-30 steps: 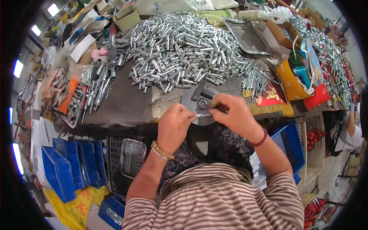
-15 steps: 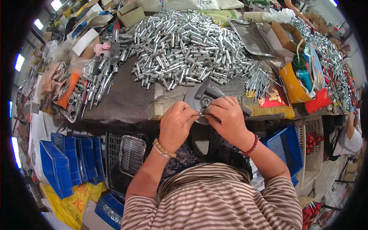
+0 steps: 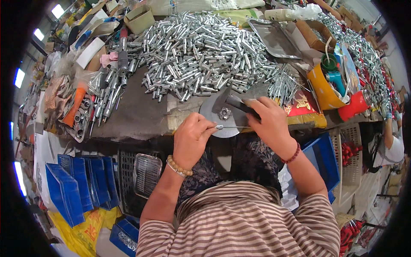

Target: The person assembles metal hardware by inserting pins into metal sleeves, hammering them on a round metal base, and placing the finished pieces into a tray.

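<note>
My left hand (image 3: 192,136) pinches a small silver metal sleeve (image 3: 219,127) between thumb and fingertips, over the near rim of a round grey metal plate (image 3: 209,112). A thin rod (image 3: 236,127) runs from the sleeve toward the right hand. My right hand (image 3: 270,123) is closed around the dark handle of a hammer (image 3: 240,105), whose head lies toward the far side of the plate. In the plate's middle sits a small knobbed metal piece (image 3: 224,113). Beyond the plate spreads a large heap of silver metal tubes (image 3: 205,55).
Thin metal rods (image 3: 282,85) lie right of the heap, beside a red packet (image 3: 299,105). A yellow container (image 3: 323,88) and a red bottle (image 3: 355,106) stand farther right. Tools and an orange-handled item (image 3: 77,103) crowd the left. Blue bins (image 3: 64,195) sit below the bench.
My right hand has let go of the small piece, moved right and closed on the hammer handle. The left hand still pinches the sleeve; the rod now shows clearly.
</note>
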`<state>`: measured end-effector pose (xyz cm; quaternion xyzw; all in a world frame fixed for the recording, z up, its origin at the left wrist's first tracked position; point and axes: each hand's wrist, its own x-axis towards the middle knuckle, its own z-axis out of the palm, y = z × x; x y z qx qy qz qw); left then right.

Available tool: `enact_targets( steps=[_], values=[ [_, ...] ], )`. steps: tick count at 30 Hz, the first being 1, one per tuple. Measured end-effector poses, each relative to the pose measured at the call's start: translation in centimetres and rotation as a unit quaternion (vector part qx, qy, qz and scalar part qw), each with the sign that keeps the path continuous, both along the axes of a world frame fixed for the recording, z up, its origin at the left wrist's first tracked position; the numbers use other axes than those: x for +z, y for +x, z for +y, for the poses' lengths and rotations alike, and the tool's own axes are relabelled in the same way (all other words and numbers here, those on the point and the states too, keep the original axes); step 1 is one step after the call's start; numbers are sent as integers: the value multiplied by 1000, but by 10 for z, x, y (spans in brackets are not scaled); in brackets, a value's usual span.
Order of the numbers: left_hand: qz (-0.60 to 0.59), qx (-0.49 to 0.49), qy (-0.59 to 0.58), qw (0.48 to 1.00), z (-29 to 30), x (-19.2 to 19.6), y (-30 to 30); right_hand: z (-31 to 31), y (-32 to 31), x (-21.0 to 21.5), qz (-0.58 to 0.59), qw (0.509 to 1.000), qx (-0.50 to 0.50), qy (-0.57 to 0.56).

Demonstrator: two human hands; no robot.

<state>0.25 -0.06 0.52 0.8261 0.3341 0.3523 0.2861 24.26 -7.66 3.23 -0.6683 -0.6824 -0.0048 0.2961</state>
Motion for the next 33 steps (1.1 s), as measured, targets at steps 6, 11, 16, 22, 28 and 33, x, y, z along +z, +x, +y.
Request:
enact_targets(
  steps=[6, 11, 16, 22, 28, 33],
  values=[
    [1, -13, -2, 1000, 2, -2, -2, -44, -10, 17, 16, 998, 56, 19],
    [-12, 0, -15, 1000, 2, -3, 0, -56, -21, 4, 0, 996, 84, -24],
    [-15, -8, -54, 998, 5, 0, -5, -50, -17, 15, 62, 995, 71, -16],
    [-30, -30, -63, 997, 5, 0, -5, -57, -27, 25, 163, 982, 56, 74],
    [-32, -46, -95, 994, 9, -3, -7, -49, -28, 11, 52, 994, 77, -58],
    [-26, -43, -115, 992, 5, 3, -12, -21, -17, 16, 164, 980, 79, -75]
  ],
)
